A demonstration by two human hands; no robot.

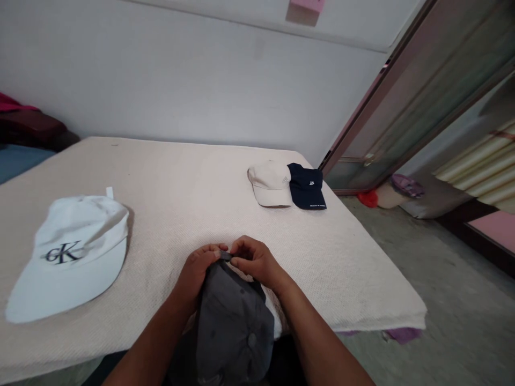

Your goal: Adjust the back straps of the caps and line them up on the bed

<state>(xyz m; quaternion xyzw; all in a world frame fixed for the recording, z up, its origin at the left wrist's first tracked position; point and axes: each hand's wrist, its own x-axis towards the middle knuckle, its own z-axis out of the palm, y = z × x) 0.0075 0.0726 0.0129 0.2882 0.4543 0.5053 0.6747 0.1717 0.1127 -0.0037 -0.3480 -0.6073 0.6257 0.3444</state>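
Note:
A dark grey baseball cap [237, 327] lies at the near edge of the covered surface, its crown toward me and its back strap [225, 255] pointing away. My left hand [200, 269] is closed on the left part of that strap, thumb on top. From the right, my right hand [254, 260] pinches the strap's other part, close to the left fingertips. The fastening between the fingers is too small to make out. To the left rests a white cap [80, 252] with black "CK" letters, brim toward me.
Farther back on the cream cover [181, 187] sit a beige cap [270, 182] and a navy cap [308, 186], side by side and touching. A white wall [201, 80] stands behind. The cover's right edge drops to a grey floor [442, 300], with a glazed door [402, 96] beyond.

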